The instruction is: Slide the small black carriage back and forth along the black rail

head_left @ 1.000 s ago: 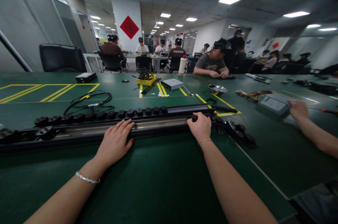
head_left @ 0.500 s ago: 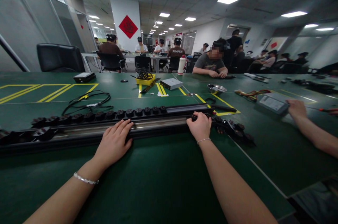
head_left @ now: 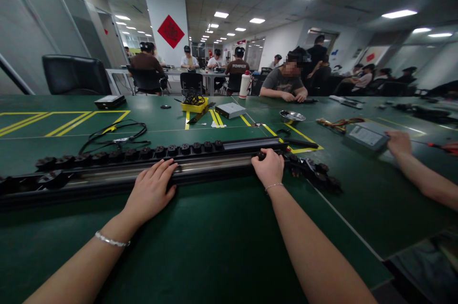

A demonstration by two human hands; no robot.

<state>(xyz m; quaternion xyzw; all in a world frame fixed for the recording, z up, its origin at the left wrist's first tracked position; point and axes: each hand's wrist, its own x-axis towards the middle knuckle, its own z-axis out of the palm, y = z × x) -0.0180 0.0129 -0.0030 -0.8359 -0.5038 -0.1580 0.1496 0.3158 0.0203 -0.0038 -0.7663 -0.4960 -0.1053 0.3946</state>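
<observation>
Flatly, left hand (head_left: 150, 190) over rail's near edge (head_left: 211, 173), wide tabletop (head_left: 214, 246).

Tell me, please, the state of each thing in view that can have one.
Left hand, laid flat on the near rail
Right hand, closed around a small black part
Near rail, lying with its open channel up
Far rail, partly filled with round black parts
Yellow box, open, holding black cables
Loose cable, coiled
Bottle, upright
Bowl, right side up
Grey box, touched by another person's hand
</observation>
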